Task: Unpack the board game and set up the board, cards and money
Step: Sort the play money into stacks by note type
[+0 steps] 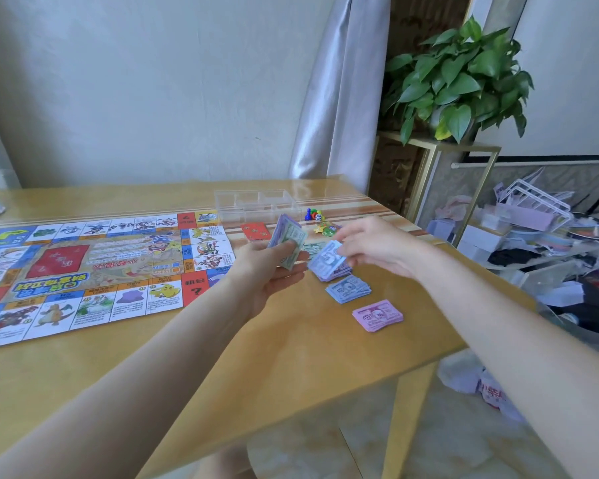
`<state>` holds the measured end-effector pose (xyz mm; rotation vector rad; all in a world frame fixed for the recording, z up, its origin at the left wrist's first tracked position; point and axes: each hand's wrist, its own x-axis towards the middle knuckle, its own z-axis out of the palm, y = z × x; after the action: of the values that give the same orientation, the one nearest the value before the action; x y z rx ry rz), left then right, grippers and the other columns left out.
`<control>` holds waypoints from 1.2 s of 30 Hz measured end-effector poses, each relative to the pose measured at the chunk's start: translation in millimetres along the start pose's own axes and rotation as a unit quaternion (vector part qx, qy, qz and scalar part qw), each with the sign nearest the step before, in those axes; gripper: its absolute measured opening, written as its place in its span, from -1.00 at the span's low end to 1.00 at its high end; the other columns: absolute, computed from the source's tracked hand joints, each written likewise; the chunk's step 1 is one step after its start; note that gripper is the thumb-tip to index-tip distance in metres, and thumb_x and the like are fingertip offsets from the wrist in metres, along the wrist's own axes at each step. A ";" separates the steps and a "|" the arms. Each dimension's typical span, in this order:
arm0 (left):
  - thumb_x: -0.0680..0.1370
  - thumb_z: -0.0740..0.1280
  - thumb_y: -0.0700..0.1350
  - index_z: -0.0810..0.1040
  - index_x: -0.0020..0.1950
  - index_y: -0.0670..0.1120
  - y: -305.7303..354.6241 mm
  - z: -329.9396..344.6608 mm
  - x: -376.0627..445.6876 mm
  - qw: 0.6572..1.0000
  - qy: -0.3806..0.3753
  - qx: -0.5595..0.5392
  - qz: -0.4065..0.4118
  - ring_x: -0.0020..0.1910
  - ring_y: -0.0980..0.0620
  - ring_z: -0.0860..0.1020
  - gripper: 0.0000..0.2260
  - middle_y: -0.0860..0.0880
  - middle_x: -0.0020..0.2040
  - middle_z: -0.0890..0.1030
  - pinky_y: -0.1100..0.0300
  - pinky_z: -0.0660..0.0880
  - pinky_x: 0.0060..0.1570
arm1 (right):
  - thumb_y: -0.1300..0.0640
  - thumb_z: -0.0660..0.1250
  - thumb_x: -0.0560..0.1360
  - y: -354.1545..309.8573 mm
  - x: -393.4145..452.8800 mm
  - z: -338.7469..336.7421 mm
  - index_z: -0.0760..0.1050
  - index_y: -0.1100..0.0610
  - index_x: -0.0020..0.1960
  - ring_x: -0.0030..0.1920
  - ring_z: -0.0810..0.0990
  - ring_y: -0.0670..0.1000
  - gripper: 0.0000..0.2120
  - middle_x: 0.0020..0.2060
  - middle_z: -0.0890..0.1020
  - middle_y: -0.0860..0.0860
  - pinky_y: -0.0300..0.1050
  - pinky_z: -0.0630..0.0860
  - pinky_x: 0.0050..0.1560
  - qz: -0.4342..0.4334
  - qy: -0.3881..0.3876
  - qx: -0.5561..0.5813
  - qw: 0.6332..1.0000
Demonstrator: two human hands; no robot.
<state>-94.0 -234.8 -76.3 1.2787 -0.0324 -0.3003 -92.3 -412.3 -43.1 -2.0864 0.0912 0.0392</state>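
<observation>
Paper play money in a fanned green-and-purple wad [287,244] sits gripped in the left hand [267,271], while at its three o'clock the right hand [377,247] pinches a blue banknote [329,254] over a purple stack [332,271] on the wooden table [291,357].

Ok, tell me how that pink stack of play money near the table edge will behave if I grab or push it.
The pink stack looks like thin loose paper notes, so probably light and floppy. Its edges are already slightly fanned, so a push would likely shear it apart on the glossy table.
</observation>
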 end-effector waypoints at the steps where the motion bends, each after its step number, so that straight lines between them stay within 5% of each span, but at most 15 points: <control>1: 0.58 0.25 -0.20 0.45 0.13 -0.21 -1.1 2.1 -0.2 1.000 -0.007 0.006 -0.008 -0.13 -0.07 0.62 -0.85 -0.16 -0.08 0.63 0.14 0.59 -0.13 | 0.44 0.26 0.48 3.9 -2.9 -7.1 0.47 0.26 0.05 -0.37 0.46 -0.01 -0.81 -0.21 0.54 0.13 -0.24 0.51 -0.31 0.018 -0.015 0.000 1.000; 6: 0.58 0.26 -0.21 0.46 0.15 -0.21 -10.0 10.5 1.7 0.997 -0.005 0.047 -0.059 -0.20 -0.12 0.60 -0.83 -0.17 -0.09 0.63 0.12 0.60 -0.21 | 0.44 0.30 0.46 31.0 -3.3 -10.9 0.49 0.24 -0.01 -0.35 0.50 -0.01 -0.83 -0.15 0.56 0.18 -0.22 0.55 -0.25 0.055 0.000 -0.025 0.998; 10: 0.58 0.27 -0.22 0.45 0.14 -0.20 -14.9 19.0 -0.1 0.994 -0.013 0.063 -0.090 -0.25 -0.13 0.59 -0.84 -0.18 -0.02 0.62 0.08 0.60 -0.25 | 0.28 0.38 0.45 40.4 -0.5 -1.4 0.50 0.12 -0.01 -0.35 0.54 -0.03 -0.86 -0.21 0.56 0.05 -0.14 0.53 -0.18 0.031 0.013 -0.233 0.972; 14: 0.57 0.27 -0.22 0.45 0.14 -0.19 -17.6 25.2 3.6 0.992 -0.007 0.054 -0.111 -0.28 -0.12 0.60 -0.84 -0.18 0.01 0.63 0.08 0.60 -0.32 | 0.17 0.41 0.45 41.9 -1.4 -3.0 0.53 0.07 0.00 -0.06 0.44 -0.03 -0.85 -0.05 0.48 -0.02 -0.19 0.35 -0.11 -0.021 0.030 -0.365 0.930; 19: 0.58 0.26 -0.23 0.46 0.09 -0.18 -17.8 26.1 6.6 0.990 -0.007 0.059 -0.126 -0.28 -0.13 0.60 -0.90 -0.15 -0.07 0.64 0.06 0.59 -0.33 | 0.08 0.35 0.50 41.0 0.2 -6.5 0.55 0.05 0.02 0.08 0.45 -0.02 -0.88 0.06 0.52 0.00 -0.17 0.37 -0.01 -0.055 0.004 -0.324 0.945; 23: 0.56 0.28 -0.24 0.47 0.09 -0.20 -18.7 28.7 7.8 0.989 -0.007 0.045 -0.144 -0.27 -0.16 0.61 -0.88 -0.17 -0.05 0.63 0.04 0.61 -0.34 | 0.05 0.37 0.49 43.0 0.3 -2.8 0.54 0.09 0.06 0.00 0.41 -0.04 -0.81 -0.01 0.48 -0.01 -0.19 0.32 -0.07 -0.042 -0.017 -0.358 0.932; 27: 0.57 0.28 -0.24 0.46 0.02 -0.20 -21.4 32.4 9.5 0.988 -0.002 0.058 -0.140 -0.26 -0.16 0.61 -0.94 -0.21 0.04 0.61 0.03 0.61 -0.31 | 0.10 0.36 0.49 43.0 -0.4 -1.7 0.52 0.11 -0.03 -0.05 0.44 -0.03 -0.90 -0.08 0.49 -0.03 -0.19 0.34 -0.10 -0.030 -0.005 -0.345 0.938; 31: 0.57 0.27 -0.23 0.44 0.13 -0.20 -20.5 29.5 15.5 0.989 0.022 0.061 -0.133 -0.23 -0.15 0.62 -0.85 -0.22 0.08 0.60 0.03 0.60 -0.32 | 0.19 0.34 0.50 46.3 0.8 -0.8 0.48 0.09 0.11 -0.05 0.45 -0.03 -0.80 -0.01 0.48 0.00 -0.19 0.35 -0.12 -0.027 0.007 -0.333 0.942; 36: 0.57 0.26 -0.24 0.42 0.15 -0.21 -21.9 35.1 16.7 0.989 0.032 0.047 -0.134 -0.26 -0.12 0.60 -0.83 -0.17 -0.07 0.62 0.05 0.59 -0.35 | 0.22 0.29 0.52 47.2 1.2 3.3 0.53 0.11 0.07 -0.03 0.41 -0.04 -0.85 -0.03 0.44 -0.02 -0.21 0.32 -0.09 -0.035 0.022 -0.322 0.946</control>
<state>-89.0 -277.3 -89.1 1.3869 0.1832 -0.4943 -94.9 -432.7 -85.8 -2.7441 0.0313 -0.0248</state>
